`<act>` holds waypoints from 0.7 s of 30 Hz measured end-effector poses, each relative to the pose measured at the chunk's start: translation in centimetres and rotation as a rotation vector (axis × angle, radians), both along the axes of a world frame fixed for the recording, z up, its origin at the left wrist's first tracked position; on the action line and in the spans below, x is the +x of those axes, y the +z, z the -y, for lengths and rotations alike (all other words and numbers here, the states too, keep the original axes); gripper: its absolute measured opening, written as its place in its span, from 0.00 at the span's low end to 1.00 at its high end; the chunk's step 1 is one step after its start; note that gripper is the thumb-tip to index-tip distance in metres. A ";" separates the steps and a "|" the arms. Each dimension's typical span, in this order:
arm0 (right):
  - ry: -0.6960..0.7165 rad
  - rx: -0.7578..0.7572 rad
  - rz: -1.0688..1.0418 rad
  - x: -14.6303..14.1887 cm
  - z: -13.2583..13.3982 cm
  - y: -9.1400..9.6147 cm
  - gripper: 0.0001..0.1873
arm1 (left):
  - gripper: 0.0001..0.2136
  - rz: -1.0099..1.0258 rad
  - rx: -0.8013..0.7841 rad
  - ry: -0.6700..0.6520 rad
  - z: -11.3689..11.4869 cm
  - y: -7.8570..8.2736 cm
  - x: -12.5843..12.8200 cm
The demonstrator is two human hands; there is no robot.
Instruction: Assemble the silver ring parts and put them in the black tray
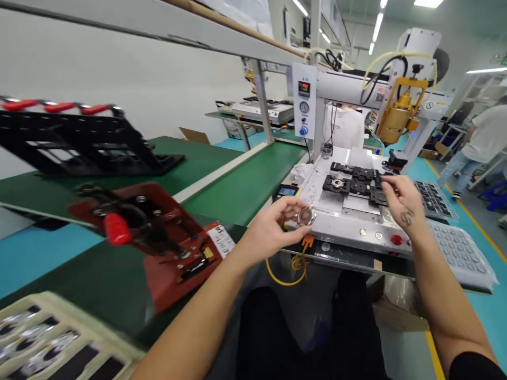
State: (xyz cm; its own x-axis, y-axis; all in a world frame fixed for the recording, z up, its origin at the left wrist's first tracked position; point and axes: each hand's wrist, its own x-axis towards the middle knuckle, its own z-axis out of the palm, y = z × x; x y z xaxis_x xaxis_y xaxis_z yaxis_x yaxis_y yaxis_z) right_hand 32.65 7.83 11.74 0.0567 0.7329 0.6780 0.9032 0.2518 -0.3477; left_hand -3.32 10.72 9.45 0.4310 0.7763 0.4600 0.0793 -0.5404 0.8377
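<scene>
My left hand (273,228) pinches a small round metal ring part (306,216) in front of the white machine base (348,227). My right hand (400,196) reaches over the black fixture plate (358,186) on that base, fingers curled at its right edge; what they touch is hidden. One round metal part (336,183) sits in a fixture nest on the left. The yellow dispensing head (398,113) hangs above the fixture's far right.
A red toggle-clamp jig (158,232) lies on the green bench at left, a black frame (79,142) behind it. Trays of parts sit at bottom left (51,343) and at right (455,248). A control box (304,100) stands behind. Another person (481,142) walks at far right.
</scene>
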 end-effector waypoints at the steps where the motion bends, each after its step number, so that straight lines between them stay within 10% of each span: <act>1: -0.069 0.079 -0.057 1.2 2.8 -1.0 0.18 | 0.20 -0.013 -0.025 0.009 0.7 -1.2 -0.3; 6: -0.460 0.124 -0.188 5.4 12.2 -8.1 0.21 | 0.19 -0.085 -0.196 -0.005 3.2 -7.7 0.0; 12: -0.547 0.156 -0.157 5.5 13.1 -12.2 0.26 | 0.19 -0.156 -0.330 -0.102 5.9 -12.0 2.5; 16: -0.187 0.114 -0.026 0.1 12.8 -13.7 0.09 | 0.18 -0.138 -0.396 -0.098 7.0 -13.5 2.2; 21: 0.325 -0.191 0.128 -8.6 9.2 -17.3 0.12 | 0.19 -0.067 -0.472 -0.096 6.8 -14.6 2.0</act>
